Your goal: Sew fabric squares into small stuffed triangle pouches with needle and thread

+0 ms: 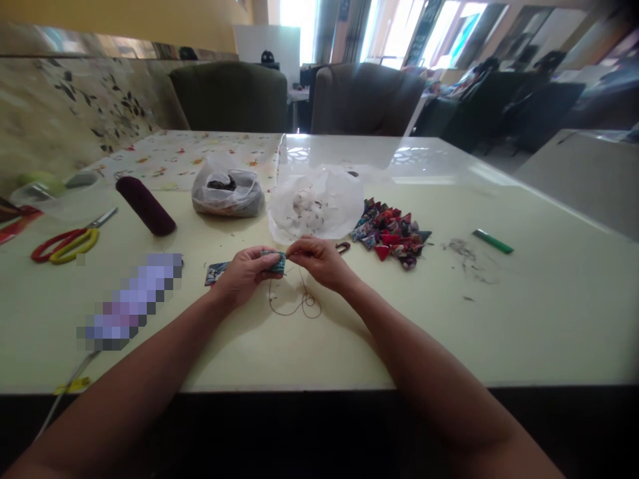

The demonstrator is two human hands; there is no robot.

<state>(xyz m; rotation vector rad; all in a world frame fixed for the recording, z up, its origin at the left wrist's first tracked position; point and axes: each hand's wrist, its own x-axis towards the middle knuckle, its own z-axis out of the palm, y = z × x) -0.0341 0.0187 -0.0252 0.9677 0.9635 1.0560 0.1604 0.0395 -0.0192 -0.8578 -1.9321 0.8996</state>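
My left hand (pixel 243 274) pinches a small teal patterned cloth piece (pixel 277 263) above the table. At the right edge of that cloth, my right hand (pixel 319 261) has its thumb and fingers pressed together; whatever they grip is too small to name. A dark thread (pixel 304 307) hangs below the hands and lies in loops on the tabletop. Beside my left hand lies another patterned cloth piece (pixel 215 273), partly hidden by it. Just behind my right hand is a small brown looped object (pixel 343 247).
Around the pale table (pixel 549 313) are red-and-yellow scissors (pixel 67 245), a maroon cylinder (pixel 146 206), a plastic bag (pixel 227 193), white stuffing on plastic (pixel 312 206), colourful cloth triangles (pixel 392 233), thread scraps (pixel 466 256) and a green-handled tool (pixel 493 241). Chairs stand behind.
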